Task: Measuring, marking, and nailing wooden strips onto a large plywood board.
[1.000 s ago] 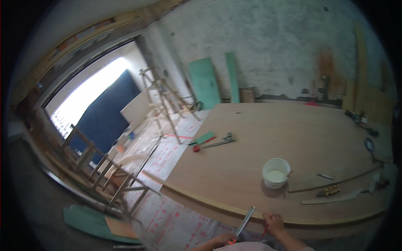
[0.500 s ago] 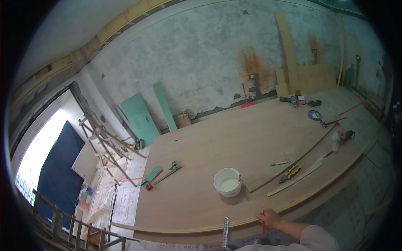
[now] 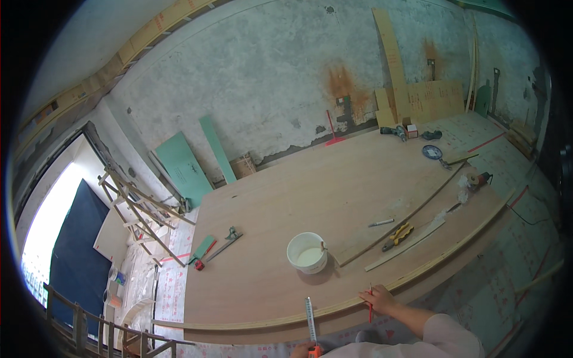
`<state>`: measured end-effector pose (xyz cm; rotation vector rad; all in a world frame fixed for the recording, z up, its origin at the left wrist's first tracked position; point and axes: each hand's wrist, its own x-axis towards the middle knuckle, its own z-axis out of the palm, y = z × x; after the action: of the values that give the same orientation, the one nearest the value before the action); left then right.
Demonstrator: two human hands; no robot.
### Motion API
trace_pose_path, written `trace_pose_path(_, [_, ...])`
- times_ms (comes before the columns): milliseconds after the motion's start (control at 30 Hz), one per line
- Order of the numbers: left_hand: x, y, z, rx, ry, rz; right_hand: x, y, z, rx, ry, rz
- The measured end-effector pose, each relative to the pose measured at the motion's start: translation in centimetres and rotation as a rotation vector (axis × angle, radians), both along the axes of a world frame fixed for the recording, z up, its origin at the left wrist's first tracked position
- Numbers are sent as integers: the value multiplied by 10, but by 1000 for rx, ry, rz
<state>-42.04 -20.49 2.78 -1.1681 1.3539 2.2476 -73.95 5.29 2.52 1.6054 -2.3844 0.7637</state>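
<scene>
A white bucket (image 3: 293,260) stands on the wide wooden surface (image 3: 286,203), pale, milky-looking material inside and a brown handle (image 3: 323,246) leaning at its right rim. Near the window, a bluish can (image 3: 120,278) and an orange-toned pail (image 3: 111,298) sit close together; their contents are too small to tell. A small white-and-red box (image 3: 412,131) is beside a drill (image 3: 392,132) at the far edge.

The left hand (image 3: 301,351), partly cut off, has its grip closed around an orange tape measure (image 3: 314,351), whose blade crosses a long wooden strip (image 3: 262,327). The right hand (image 3: 380,300) rests at the strip, its grip pinching a red pencil (image 3: 370,309).
</scene>
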Motion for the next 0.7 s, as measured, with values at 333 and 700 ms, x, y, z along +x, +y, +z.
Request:
trace_pose_path(333, [6, 1, -23, 247, -25, 226, 9, 19, -3, -18, 61, 119])
trace_pose_path(700, [-27, 25, 6, 275, -85, 348, -5, 4, 2, 98, -181, 104])
